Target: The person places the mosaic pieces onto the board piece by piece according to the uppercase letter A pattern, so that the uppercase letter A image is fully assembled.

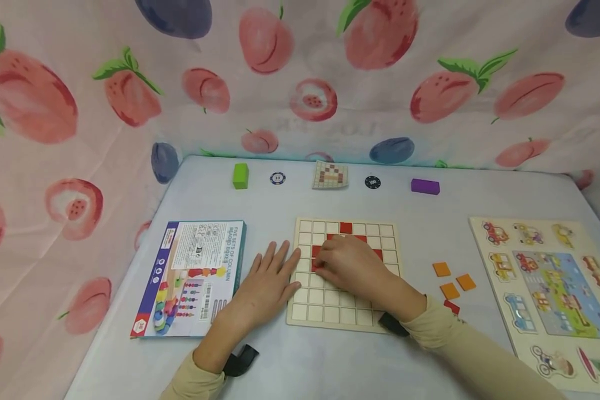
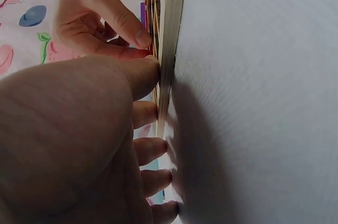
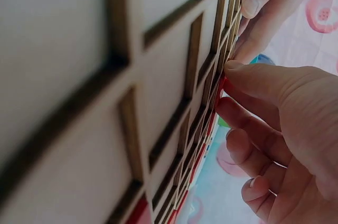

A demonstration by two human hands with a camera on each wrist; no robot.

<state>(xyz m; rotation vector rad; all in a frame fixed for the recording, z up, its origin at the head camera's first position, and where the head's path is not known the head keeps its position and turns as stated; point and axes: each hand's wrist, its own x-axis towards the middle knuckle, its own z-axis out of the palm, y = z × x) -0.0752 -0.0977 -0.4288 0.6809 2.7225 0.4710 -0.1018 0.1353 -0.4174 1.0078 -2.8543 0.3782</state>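
Observation:
A wooden grid board (image 1: 325, 315) lies on the table with several red square tiles (image 1: 346, 228) set in its cells, some hidden under the right hand. My right hand (image 1: 352, 264) is over the board's middle. Its thumb and index finger pinch a small red tile (image 3: 222, 85) at a cell left of centre. My left hand (image 1: 267, 283) lies with fingers spread at the board's left edge. In the left wrist view, the left thumb (image 2: 145, 73) touches the board's side (image 2: 168, 28), while the other fingertips reach down toward the tablecloth.
Three orange tiles (image 1: 450, 290) and a red tile (image 1: 451, 306) lie right of the board. A boxed toy set (image 1: 200, 278) is at left, a vehicle puzzle (image 1: 522, 344) at right. Along the back are a green block (image 1: 240, 176), pattern card (image 1: 330, 175), two chips (image 1: 372, 182) and a purple block (image 1: 425, 186).

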